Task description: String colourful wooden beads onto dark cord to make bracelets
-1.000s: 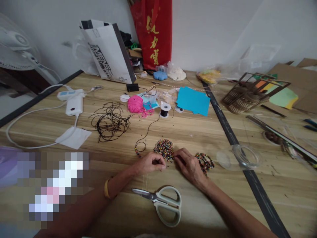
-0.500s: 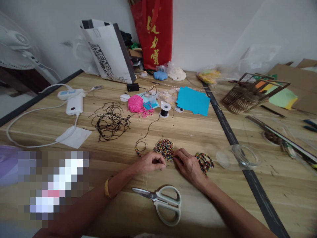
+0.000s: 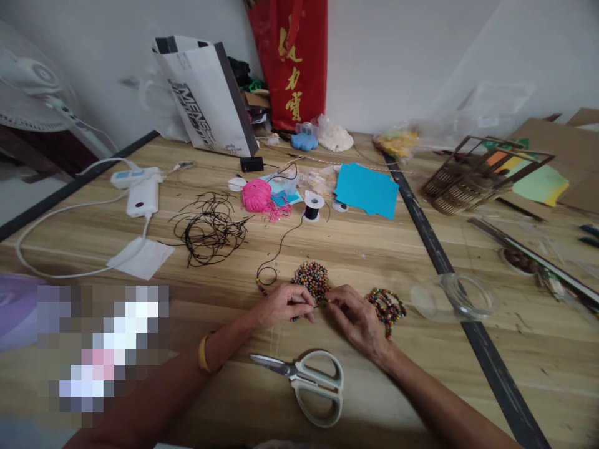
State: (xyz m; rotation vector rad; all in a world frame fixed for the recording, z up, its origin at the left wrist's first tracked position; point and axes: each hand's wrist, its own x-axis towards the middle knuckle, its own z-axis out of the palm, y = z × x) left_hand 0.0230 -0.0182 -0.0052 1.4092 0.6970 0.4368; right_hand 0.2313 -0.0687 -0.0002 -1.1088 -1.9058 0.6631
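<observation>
Between thumb and fingers my left hand (image 3: 287,304) pinches a black cord whose short end points right. Strung beads (image 3: 261,285) show on that cord left of the hand, and it runs back to a spool of black cord (image 3: 312,208). My right hand (image 3: 356,313) is closed in a pinch on a small yellowish bead (image 3: 329,301), close to the cord's end. Just behind both hands lies a heap of loose multicoloured beads (image 3: 312,278). Finished-looking bead strands (image 3: 387,307) lie coiled right of my right hand.
Scissors (image 3: 302,376) lie in front of my hands. A tangle of black cord (image 3: 210,231), pink yarn (image 3: 257,196) and blue paper sheets (image 3: 367,189) lie farther back. A clear round container (image 3: 468,294) and a woven basket (image 3: 461,187) stand right. A white power bank (image 3: 143,193) lies left.
My right hand has lifted slightly from the edge of the bead heap, and a bead now shows at its fingertips. My left fingers have closed more, with the cord's end facing the bead.
</observation>
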